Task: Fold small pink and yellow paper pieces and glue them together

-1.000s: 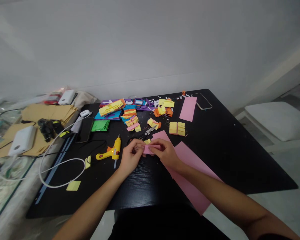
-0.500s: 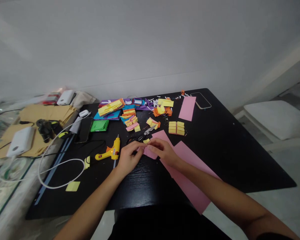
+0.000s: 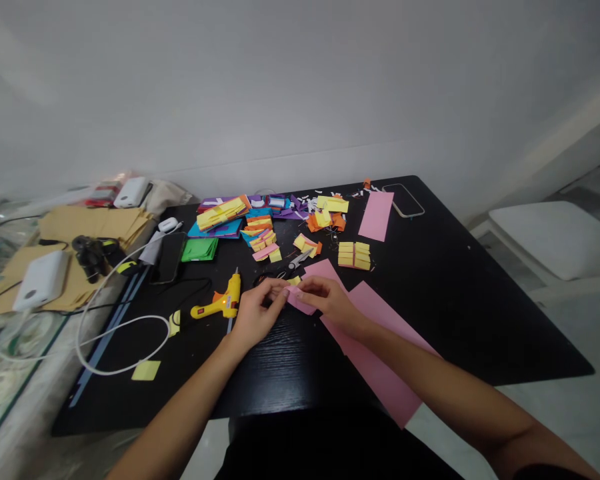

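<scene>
Between my two hands is a small pink paper piece, low over the black table. My left hand pinches its left edge with thumb and fingers. On the other side my right hand has its fingertips closed on the piece's upper right part. A small yellow paper shows just behind the fingertips. Scissors lie beyond the hands. Large pink sheets extend under my right forearm to the table's front edge. A yellow glue gun rests left of my left hand.
Folded yellow strips, a green paper stack and colored bundles lie farther back. A pink rectangle sits beside a phone-shaped outline. A white cable loops at left near a dark phone.
My fingers have shifted slightly around the pink piece, and more of its surface shows between them. The rest of the scene has barely changed.
</scene>
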A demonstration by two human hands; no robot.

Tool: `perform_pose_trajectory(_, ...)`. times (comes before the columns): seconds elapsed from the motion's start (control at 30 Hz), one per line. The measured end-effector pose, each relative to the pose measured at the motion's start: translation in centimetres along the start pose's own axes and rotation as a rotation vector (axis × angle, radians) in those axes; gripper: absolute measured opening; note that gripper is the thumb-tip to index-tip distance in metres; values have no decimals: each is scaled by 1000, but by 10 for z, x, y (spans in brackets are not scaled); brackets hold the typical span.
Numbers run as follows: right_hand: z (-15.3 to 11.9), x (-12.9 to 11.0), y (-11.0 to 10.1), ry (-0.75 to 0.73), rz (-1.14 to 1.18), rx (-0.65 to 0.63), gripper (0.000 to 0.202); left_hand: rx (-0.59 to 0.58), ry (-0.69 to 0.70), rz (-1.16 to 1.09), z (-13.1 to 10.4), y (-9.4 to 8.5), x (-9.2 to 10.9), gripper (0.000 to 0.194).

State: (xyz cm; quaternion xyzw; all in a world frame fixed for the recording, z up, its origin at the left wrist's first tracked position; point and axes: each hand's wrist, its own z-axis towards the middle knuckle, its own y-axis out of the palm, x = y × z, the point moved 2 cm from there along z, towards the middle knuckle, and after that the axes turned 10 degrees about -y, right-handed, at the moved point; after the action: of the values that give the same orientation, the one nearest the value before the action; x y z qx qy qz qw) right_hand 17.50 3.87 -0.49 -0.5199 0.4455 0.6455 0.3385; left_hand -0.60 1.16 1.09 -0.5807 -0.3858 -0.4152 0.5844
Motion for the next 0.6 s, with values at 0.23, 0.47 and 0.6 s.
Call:
perform_pose_trajectory(0.23,0,0,1,-75,-34,11,25,-8,23,-10,1,1,-3,15)
perform_pose_trajectory(0.47,0,3,0,-133,-95,19,24,-18,96,47,-1,1,-5,15)
perform_pose_trajectory(0.6,-1,1,-1,-144,-107,30,23,-24,81,43,-2,1,-5,17)
